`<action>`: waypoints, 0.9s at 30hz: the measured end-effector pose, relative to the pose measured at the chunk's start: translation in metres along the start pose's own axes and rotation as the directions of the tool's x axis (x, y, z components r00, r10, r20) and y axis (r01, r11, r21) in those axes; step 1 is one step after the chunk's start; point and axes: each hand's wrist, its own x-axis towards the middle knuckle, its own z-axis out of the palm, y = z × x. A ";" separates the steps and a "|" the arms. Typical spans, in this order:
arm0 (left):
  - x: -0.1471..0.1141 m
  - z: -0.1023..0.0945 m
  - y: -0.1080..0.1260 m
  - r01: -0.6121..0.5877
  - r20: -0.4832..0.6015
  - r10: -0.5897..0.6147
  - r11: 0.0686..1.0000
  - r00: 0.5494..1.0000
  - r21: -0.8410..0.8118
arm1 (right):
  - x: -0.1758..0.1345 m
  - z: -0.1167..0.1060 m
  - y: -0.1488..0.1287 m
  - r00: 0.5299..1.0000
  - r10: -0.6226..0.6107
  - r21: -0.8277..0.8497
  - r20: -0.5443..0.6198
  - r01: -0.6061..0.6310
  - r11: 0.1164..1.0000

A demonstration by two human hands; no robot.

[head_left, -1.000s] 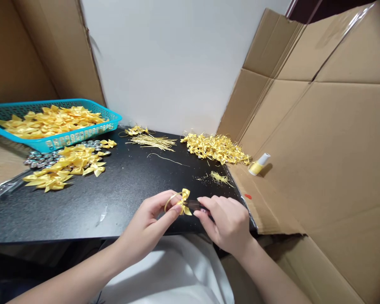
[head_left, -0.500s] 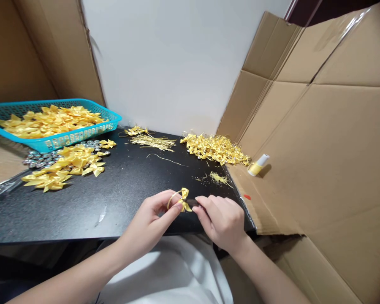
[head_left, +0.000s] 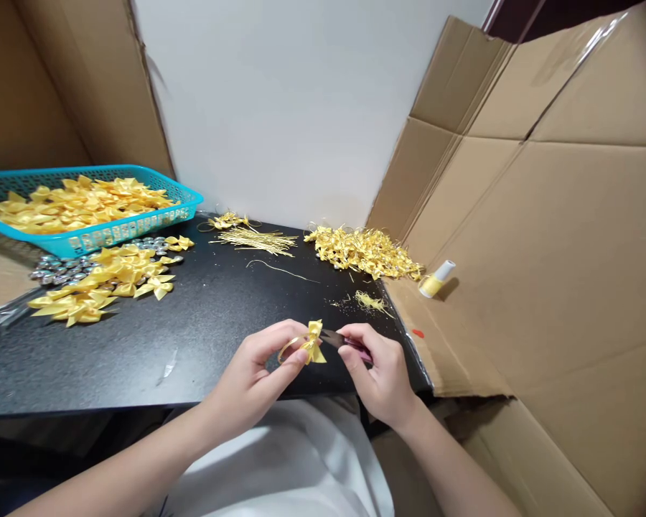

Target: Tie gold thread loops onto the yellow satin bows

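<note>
Between the thumb and fingers of my left hand (head_left: 272,359) is a yellow satin ribbon bow (head_left: 314,342). A thin gold loop (head_left: 286,346) curves from the bow over those fingers. My right hand (head_left: 380,370) is closed round small thread snips (head_left: 332,338) with a pinkish handle and dark blades. The blades point left, with their tips right beside the bow; whether they touch it I cannot tell. Both hands are above the front edge of the black table (head_left: 204,345).
A turquoise basket (head_left: 132,231) of yellow bows stands at the left. In front lie loose bows (head_left: 123,269) and silver beads (head_left: 59,271). Gold ties (head_left: 258,240), finished-looking bows (head_left: 363,251) and thread scraps (head_left: 370,300) lie further back. A thread spool (head_left: 437,280) stands right, by cardboard walls (head_left: 560,251).
My right hand has shifted slightly right and turned, so more of the snips' handle and blades shows. The bow in my left hand has turned a little.
</note>
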 end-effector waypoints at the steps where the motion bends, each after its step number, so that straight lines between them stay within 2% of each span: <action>1: 0.000 0.000 0.001 -0.009 -0.001 0.009 1.000 1.000 0.015 | 0.000 0.000 -0.001 1.000 -0.010 -0.008 0.001 0.010 1.000; 10: 0.000 -0.001 0.001 -0.067 0.018 0.066 0.995 0.998 0.077 | 0.004 -0.002 -0.007 0.999 -0.010 -0.004 0.053 0.011 1.000; 19: 0.003 -0.001 0.001 0.012 0.043 -0.014 0.998 0.999 0.063 | 0.002 0.001 -0.004 0.987 0.114 0.040 0.109 -0.119 0.992; 23: 0.005 0.000 0.000 0.105 0.045 -0.105 0.994 0.993 0.007 | 0.003 -0.007 0.017 0.977 0.212 0.018 0.015 -0.212 0.977; 25: 0.006 0.000 -0.001 0.164 0.042 -0.162 0.985 0.986 -0.047 | 0.004 -0.023 0.041 0.956 0.282 -0.091 -0.084 -0.289 0.953; 27: 0.006 0.000 -0.002 0.223 0.046 -0.219 0.968 0.975 -0.112 | 0.002 -0.045 0.075 0.917 0.331 -0.274 -0.223 -0.384 0.881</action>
